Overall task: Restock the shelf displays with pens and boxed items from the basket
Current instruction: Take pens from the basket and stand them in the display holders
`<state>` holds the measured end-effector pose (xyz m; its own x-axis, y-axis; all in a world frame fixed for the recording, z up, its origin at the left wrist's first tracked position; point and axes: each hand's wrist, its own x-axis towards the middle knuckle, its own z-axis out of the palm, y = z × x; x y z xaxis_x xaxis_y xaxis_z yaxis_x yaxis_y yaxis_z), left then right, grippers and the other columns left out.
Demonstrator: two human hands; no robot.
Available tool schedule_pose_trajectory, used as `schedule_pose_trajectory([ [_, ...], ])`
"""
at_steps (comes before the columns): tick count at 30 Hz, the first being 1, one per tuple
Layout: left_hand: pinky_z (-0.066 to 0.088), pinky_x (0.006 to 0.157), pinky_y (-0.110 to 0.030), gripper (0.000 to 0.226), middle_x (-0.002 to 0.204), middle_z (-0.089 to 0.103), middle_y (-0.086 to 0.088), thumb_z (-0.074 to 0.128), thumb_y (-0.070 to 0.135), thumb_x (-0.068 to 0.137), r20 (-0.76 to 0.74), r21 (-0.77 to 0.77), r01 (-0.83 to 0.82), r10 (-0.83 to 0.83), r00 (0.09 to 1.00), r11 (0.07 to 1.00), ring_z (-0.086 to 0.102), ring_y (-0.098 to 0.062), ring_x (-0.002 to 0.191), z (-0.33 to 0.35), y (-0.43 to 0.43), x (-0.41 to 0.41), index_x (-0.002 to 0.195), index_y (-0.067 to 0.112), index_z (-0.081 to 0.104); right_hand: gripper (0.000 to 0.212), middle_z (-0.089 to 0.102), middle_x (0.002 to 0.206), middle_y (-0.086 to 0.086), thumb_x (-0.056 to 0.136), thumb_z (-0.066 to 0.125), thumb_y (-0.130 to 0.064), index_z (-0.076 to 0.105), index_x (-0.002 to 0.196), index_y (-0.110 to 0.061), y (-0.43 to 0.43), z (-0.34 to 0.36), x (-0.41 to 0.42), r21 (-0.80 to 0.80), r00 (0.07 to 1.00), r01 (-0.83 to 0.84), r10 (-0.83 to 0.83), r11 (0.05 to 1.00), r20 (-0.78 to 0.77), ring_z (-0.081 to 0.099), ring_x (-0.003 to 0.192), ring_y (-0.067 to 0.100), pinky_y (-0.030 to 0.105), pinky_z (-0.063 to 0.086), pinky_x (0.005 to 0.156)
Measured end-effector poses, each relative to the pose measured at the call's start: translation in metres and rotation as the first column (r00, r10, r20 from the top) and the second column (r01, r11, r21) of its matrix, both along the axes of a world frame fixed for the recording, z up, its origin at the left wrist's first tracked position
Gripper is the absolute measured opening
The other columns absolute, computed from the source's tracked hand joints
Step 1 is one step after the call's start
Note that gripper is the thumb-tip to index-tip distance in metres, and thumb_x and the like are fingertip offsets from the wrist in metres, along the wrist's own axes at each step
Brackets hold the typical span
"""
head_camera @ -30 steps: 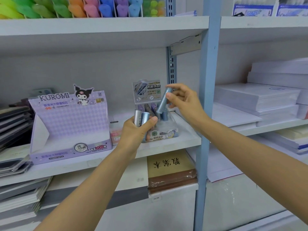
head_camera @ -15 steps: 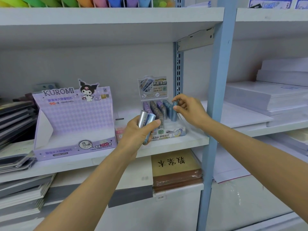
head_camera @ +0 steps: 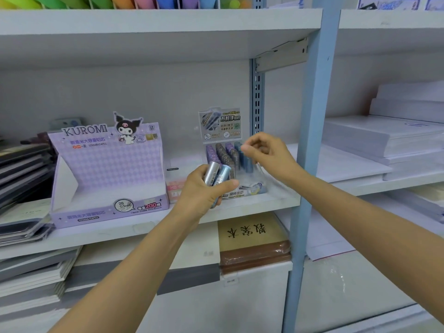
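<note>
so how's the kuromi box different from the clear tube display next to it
The Kuromi box is purple card and wider; the clear tube display is see-through plastic and narrower. The Kuromi box shows no stock in its tray; the clear tube display holds rows of tubes. Both sit on the same white shelf, each with a printed header.

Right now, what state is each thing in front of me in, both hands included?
tube display, standing upright, rows of tubes in it.
Kuromi box, open, header flap standing up.
left hand, grips two tubes, their tops sticking up out of the fist.
right hand, fingers curled, nothing visible in them, above the tube display.
</note>
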<state>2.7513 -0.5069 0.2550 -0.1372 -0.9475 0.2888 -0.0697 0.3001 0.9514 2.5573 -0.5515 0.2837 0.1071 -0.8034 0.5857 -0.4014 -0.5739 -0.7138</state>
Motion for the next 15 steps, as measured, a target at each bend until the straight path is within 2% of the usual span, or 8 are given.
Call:
schedule_pose_trajectory([
  [2,0.041,0.043,-0.018,0.04,0.067,0.057,0.0,0.084,0.019,0.073,-0.005,-0.007,0.008,-0.008,1.0,1.0,0.048,-0.008,0.045,0.001,0.0,-0.003,0.103,0.011,0.058,0.016,0.07,0.081,0.003,0.091,0.065,-0.026,0.058,0.099,-0.014,0.013,0.007,0.007,0.11,0.973,-0.229,0.223,0.967,0.066,0.062,0.068,0.013,0.025,0.051,0.063],
  [5,0.042,0.044,-0.02,0.042,0.071,0.061,-0.001,0.085,0.019,0.072,0.008,-0.027,0.017,-0.017,1.0,0.999,0.05,-0.009,0.047,0.002,0.002,-0.007,0.104,0.009,0.059,0.025,0.07,0.08,0.007,0.088,0.069,-0.021,0.055,0.105,-0.01,0.025,0.007,0.015,0.226,0.924,-0.382,0.371,0.896,0.089,0.064,0.068,0.016,0.026,0.053,0.066],
  [7,0.042,0.044,-0.021,0.042,0.071,0.061,-0.002,0.085,0.02,0.072,0.008,-0.031,0.023,-0.023,1.0,0.999,0.05,-0.011,0.048,0.003,0.005,-0.008,0.103,0.009,0.059,0.019,0.068,0.079,0.006,0.089,0.067,-0.014,0.057,0.104,-0.01,0.029,0.006,0.015,0.212,0.921,-0.387,0.369,0.897,0.122,0.063,0.068,0.014,0.024,0.053,0.067],
  [10,0.039,0.041,-0.019,0.036,0.07,0.062,-0.005,0.084,0.016,0.072,-0.047,-0.021,0.025,-0.026,0.999,0.999,0.049,-0.01,0.045,0.006,0.009,-0.004,0.097,0.012,0.058,0.008,0.067,0.076,0.001,0.092,0.062,-0.011,0.062,0.101,-0.012,0.03,0.006,0.009,0.15,0.946,-0.294,0.265,0.944,0.186,0.061,0.066,0.011,0.025,0.053,0.068],
  [12,0.037,0.04,-0.019,0.028,0.075,0.066,-0.013,0.081,0.012,0.075,-0.08,-0.023,0.017,-0.019,0.997,1.0,0.048,-0.01,0.043,0.009,0.01,0.0,0.095,0.013,0.061,0.005,0.066,0.075,0.003,0.093,0.061,-0.011,0.064,0.098,-0.01,0.03,0.007,0.003,0.152,0.949,-0.249,0.21,0.957,0.235,0.06,0.063,0.01,0.026,0.052,0.066],
  [15,0.035,0.041,-0.019,0.011,0.082,0.072,-0.017,0.073,0.014,0.084,-0.124,-0.056,-0.016,0.008,0.992,0.998,0.042,-0.009,0.041,0.011,0.012,0.003,0.093,0.013,0.067,0.011,0.066,0.077,0.004,0.095,0.059,-0.018,0.066,0.098,-0.01,0.033,0.003,-0.001,0.151,0.961,-0.253,0.23,0.956,0.155,0.06,0.065,0.011,0.023,0.051,0.066],
])
